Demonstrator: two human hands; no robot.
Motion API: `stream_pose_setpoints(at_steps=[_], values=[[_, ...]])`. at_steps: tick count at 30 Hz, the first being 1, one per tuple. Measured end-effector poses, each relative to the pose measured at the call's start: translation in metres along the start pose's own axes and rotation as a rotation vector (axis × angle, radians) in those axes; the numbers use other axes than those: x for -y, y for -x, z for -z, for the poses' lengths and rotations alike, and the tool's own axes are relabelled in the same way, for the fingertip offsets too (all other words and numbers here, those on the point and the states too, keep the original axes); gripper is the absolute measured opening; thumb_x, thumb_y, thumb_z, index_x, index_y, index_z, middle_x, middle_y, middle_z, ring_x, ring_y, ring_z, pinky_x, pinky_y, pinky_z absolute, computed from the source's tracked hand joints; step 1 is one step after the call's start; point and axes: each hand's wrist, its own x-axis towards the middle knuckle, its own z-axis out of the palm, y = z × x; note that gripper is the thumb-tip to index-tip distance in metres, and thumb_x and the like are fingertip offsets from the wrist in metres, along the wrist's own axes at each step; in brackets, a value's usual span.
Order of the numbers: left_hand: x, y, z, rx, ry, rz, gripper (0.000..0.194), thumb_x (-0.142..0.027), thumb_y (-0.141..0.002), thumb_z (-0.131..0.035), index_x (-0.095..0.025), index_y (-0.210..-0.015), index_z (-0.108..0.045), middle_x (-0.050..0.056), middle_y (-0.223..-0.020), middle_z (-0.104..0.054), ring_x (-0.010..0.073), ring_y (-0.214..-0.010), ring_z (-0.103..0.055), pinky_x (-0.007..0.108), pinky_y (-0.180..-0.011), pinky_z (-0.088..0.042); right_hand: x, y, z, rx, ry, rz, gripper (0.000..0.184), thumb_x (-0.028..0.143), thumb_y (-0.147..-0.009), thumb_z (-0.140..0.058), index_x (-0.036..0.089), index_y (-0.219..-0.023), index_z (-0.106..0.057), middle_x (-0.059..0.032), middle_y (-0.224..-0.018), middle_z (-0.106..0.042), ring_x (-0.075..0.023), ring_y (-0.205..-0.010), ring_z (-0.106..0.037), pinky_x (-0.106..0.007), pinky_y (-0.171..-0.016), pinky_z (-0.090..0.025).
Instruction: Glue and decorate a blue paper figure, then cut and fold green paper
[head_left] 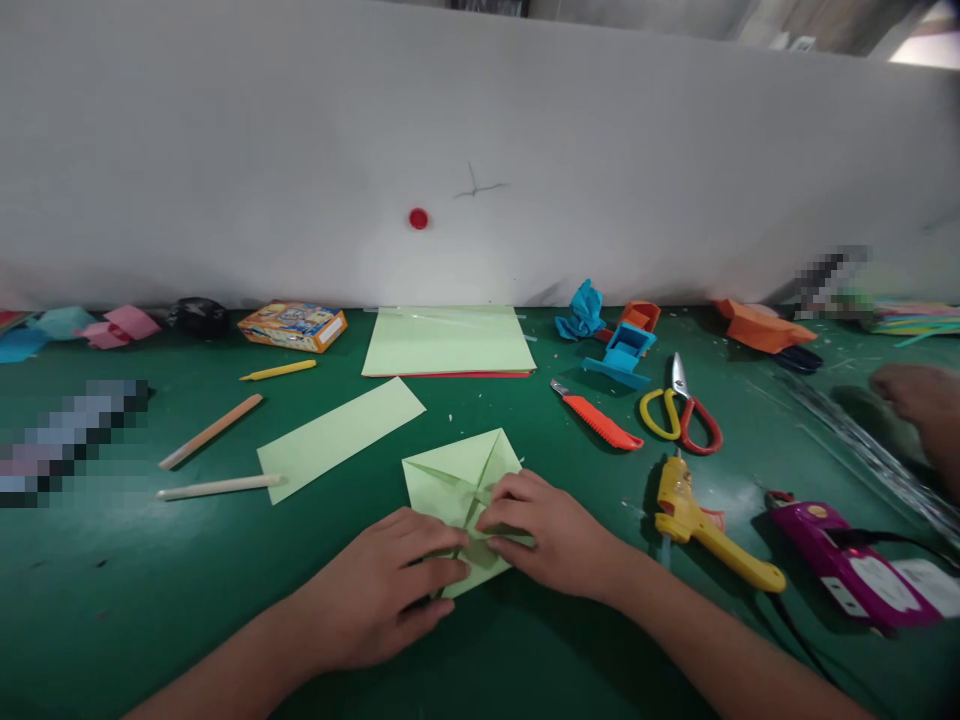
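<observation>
A light green square of paper (pixel 459 478), partly folded with creases, lies on the green table (pixel 135 600) just in front of me. My left hand (pixel 382 590) rests on its near corner with the fingers bent and pressing down on the paper. My right hand (pixel 544 535) presses a folded flap near the middle of the sheet with curled fingertips. A cut strip of the same green paper (pixel 341 436) lies to the left, apart from both hands.
A stack of green paper (pixel 448 342) lies at the back. Right of me are an orange utility knife (pixel 600 417), scissors (pixel 682 410), a yellow glue gun (pixel 705 525) and a purple device (pixel 847 565). Sticks (pixel 214 430) lie left. Another person's hand (pixel 919 400) shows at far right.
</observation>
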Motion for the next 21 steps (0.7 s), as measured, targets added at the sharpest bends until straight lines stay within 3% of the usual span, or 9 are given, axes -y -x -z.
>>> stream_pose_setpoints(at_steps=[5,21], values=[[0.001,-0.001,0.002,0.009,0.020,-0.047,0.027,-0.025,-0.102,-0.057,-0.021,-0.128,-0.063,0.009,-0.121,-0.074,0.0247,-0.110,-0.068,0.042,-0.096,-0.052,-0.003,0.002,0.001,-0.016,0.014,0.038,0.017,0.025,-0.101,-0.059,0.023,-0.108,-0.075,-0.0087,-0.115,-0.062,-0.0219,-0.104,-0.056,-0.037,-0.094,-0.047],[0.003,0.003,-0.005,-0.016,-0.021,0.010,0.023,-0.021,-0.099,-0.059,-0.018,-0.120,-0.068,0.010,-0.118,-0.072,0.0246,-0.104,-0.068,0.043,-0.093,-0.054,0.002,0.006,0.015,0.165,0.050,0.017,0.040,0.037,-0.106,-0.052,0.023,-0.141,-0.063,-0.0119,-0.134,-0.053,-0.0258,-0.119,-0.047,-0.043,-0.108,-0.041]])
